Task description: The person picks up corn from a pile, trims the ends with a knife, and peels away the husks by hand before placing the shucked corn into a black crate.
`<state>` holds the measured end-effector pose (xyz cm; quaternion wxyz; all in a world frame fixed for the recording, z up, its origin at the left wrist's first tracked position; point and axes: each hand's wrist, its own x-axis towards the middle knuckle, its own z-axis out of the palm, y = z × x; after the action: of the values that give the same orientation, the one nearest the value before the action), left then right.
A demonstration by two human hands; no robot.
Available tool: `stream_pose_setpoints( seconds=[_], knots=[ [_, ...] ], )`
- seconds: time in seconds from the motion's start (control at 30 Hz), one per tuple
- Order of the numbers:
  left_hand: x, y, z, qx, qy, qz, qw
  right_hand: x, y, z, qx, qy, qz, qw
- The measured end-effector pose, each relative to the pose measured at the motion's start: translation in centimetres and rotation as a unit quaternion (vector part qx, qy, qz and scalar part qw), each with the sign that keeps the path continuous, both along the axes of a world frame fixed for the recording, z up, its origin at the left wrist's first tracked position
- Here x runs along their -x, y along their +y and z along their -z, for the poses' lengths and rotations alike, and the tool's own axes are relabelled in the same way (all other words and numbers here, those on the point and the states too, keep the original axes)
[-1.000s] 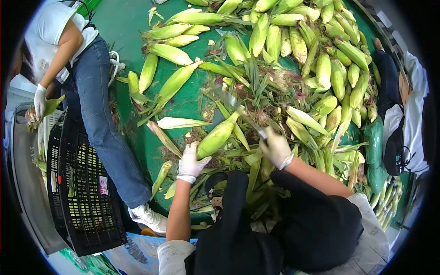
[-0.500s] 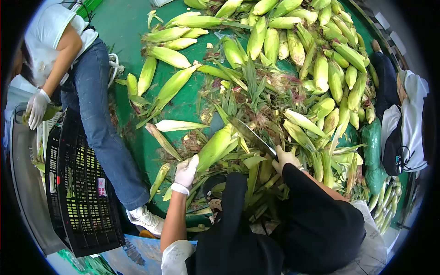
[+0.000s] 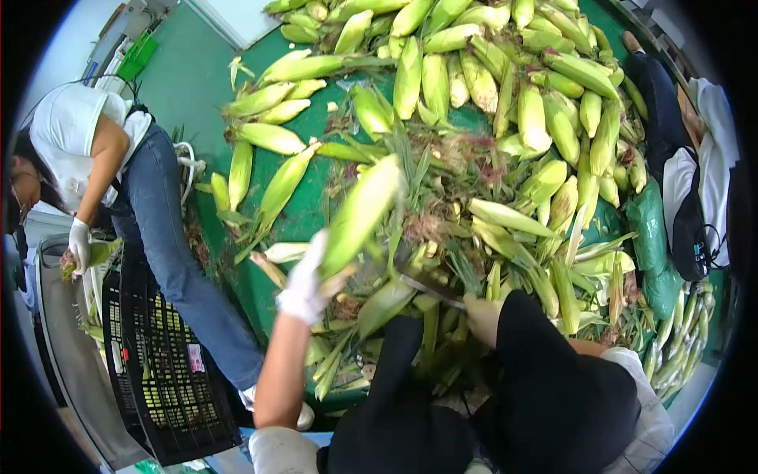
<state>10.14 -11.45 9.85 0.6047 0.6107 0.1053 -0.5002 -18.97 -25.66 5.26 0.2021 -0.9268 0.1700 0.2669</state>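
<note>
My left hand (image 3: 303,286), in a white glove, is closed round the base of a green-husked ear of corn (image 3: 361,215). The ear tilts up and to the right, blurred by motion. A knife (image 3: 433,291) is in my gloved right hand (image 3: 482,317), its blade pointing left and slightly up, apart from the held ear. Loose green husk leaves (image 3: 385,306) lie below and left of the blade. Cut leaves and brown corn silk (image 3: 429,221) cover the floor just beyond it.
A large pile of unhusked corn (image 3: 545,118) spreads across the green floor (image 3: 185,75). To my left, a person (image 3: 162,197) bends over a metal-sided bin, holding corn, beside a black crate (image 3: 170,371). Another seated person (image 3: 671,150) and bagged corn (image 3: 677,347) are at right.
My left hand has lifted the ear of corn up and slightly left, away from the knife. My right hand and the knife have moved lower. The view has shifted a little.
</note>
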Motion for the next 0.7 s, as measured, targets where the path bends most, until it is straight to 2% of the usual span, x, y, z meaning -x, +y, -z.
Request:
stream_pose_setpoints(
  seconds=[0.03, 0.07, 0.1, 0.13, 0.17, 0.2, 0.27, 0.33, 0.37, 0.4, 0.43, 0.47, 0.5, 0.53, 0.57, 0.6, 0.63, 0.67, 0.7],
  knots=[
    [0.7, -5.1, 1.8, 0.107, 0.057, 0.014, 0.993, 0.4, 0.5, 0.2, -0.010, -0.039, 0.028, 0.999],
    [2.2, -9.7, 2.3, 0.227, -0.120, 0.207, 0.944, 0.5, 0.9, 0.6, -0.004, -0.042, 0.029, 0.999],
    [3.6, -15.0, 3.9, 0.294, -0.062, 0.231, 0.925, 0.5, 1.3, 1.3, -0.131, 0.003, 0.154, 0.979],
    [5.5, -20.3, 2.6, 0.367, 0.104, 0.178, 0.907, 0.5, 1.6, 1.9, -0.252, 0.049, 0.272, 0.927],
    [6.0, -25.9, 4.4, 0.379, 0.181, 0.225, 0.879, 0.8, 1.5, 2.9, -0.245, 0.051, 0.266, 0.931],
    [7.6, -31.0, 3.8, 0.360, 0.151, 0.205, 0.898, 1.4, 1.3, 4.2, -0.260, 0.064, 0.260, 0.928],
    [9.5, -36.4, 0.9, 0.384, 0.080, 0.172, 0.903, 2.7, 1.1, 7.5, -0.300, 0.087, 0.249, 0.917],
    [6.1, -38.6, 1.5, 0.406, -0.217, 0.266, 0.847, 3.6, 0.9, 10.2, -0.346, 0.114, 0.233, 0.901],
    [2.8, -35.8, -0.1, 0.350, -0.333, 0.253, 0.838, 3.2, 0.7, 10.2, -0.371, 0.126, 0.229, 0.891],
    [-1.6, -34.5, 1.7, 0.347, -0.450, 0.199, 0.798, 2.3, 0.3, 8.5, -0.378, 0.123, 0.228, 0.889],
    [-6.6, -32.5, 5.8, 0.344, -0.422, 0.062, 0.836, 0.9, -0.8, 4.6, -0.277, 0.094, 0.135, 0.947],
    [-11.3, -27.6, 6.2, 0.246, -0.555, 0.056, 0.792, 0.2, -1.3, 2.1, -0.169, 0.061, 0.043, 0.983],
    [-13.8, -22.0, 5.4, 0.023, -0.480, 0.033, 0.876, 0.4, -1.5, 1.7, -0.165, 0.001, 0.051, 0.985],
    [-19.2, -17.0, 9.7, -0.025, -0.487, -0.048, 0.872, 0.6, -1.7, 2.3, -0.184, -0.006, 0.052, 0.982],
    [-23.2, -10.9, 13.8, -0.104, -0.554, -0.097, 0.820, 0.9, -1.4, 2.7, -0.179, -0.014, 0.098, 0.979],
    [-26.9, -4.5, 18.3, -0.188, -0.620, -0.024, 0.761, 1.2, -1.0, 2.9, -0.171, -0.021, 0.145, 0.974],
    [-27.8, 0.0, 18.2, -0.388, -0.548, 0.133, 0.729, 1.7, -0.9, 4.2, -0.166, -0.035, 0.170, 0.971],
    [-27.7, 3.7, 18.3, -0.359, -0.401, 0.219, 0.814, 1.7, -1.5, 4.0, -0.162, -0.032, 0.164, 0.973],
    [-27.3, 6.2, 19.0, -0.419, -0.403, 0.327, 0.745, 1.4, -2.3, 3.5, -0.193, -0.027, 0.189, 0.962]
  ],
)
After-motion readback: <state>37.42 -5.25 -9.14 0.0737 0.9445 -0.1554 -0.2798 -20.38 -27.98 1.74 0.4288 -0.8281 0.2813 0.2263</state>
